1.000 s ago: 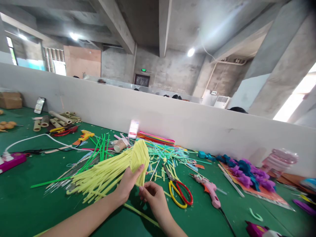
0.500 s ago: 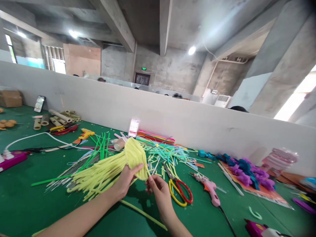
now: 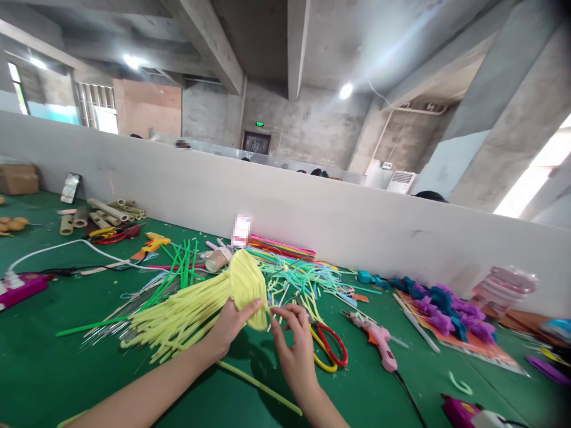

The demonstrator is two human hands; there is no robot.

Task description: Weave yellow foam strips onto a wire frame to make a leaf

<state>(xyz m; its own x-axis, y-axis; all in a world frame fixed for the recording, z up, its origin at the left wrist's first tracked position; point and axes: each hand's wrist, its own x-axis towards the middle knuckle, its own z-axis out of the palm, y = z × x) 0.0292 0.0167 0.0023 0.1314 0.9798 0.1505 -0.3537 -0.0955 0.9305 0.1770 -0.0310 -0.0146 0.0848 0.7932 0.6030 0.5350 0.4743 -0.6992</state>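
In the middle, my left hand point(image 3: 232, 324) grips a pale yellow piece point(image 3: 247, 282) made of pipe cleaners laid side by side, rounded at the top, its thumb across the front. At the lower right edge of this piece, my right hand point(image 3: 292, 339) pinches what looks like a pipe cleaner end between thumb and forefinger, the other fingers bent. Behind my left wrist spreads a bundle of yellow pipe cleaners point(image 3: 178, 312). Scissors with red and yellow handles point(image 3: 332, 345) lie just right of my right hand, their blades partly hidden by it.
Green pipe cleaners point(image 3: 185, 264) and teal scraps point(image 3: 307, 276) lie behind the hands. A pink glue gun point(image 3: 377, 339) with a black cord rests on the right, near purple and blue fuzzy pieces point(image 3: 441, 312). A white partition point(image 3: 187, 187) borders the green table point(image 3: 250, 404).
My right hand has shifted slightly up and turned, its fingers now more extended and covering the scissor blades. The yellow piece has tilted a little to the right in my left hand.
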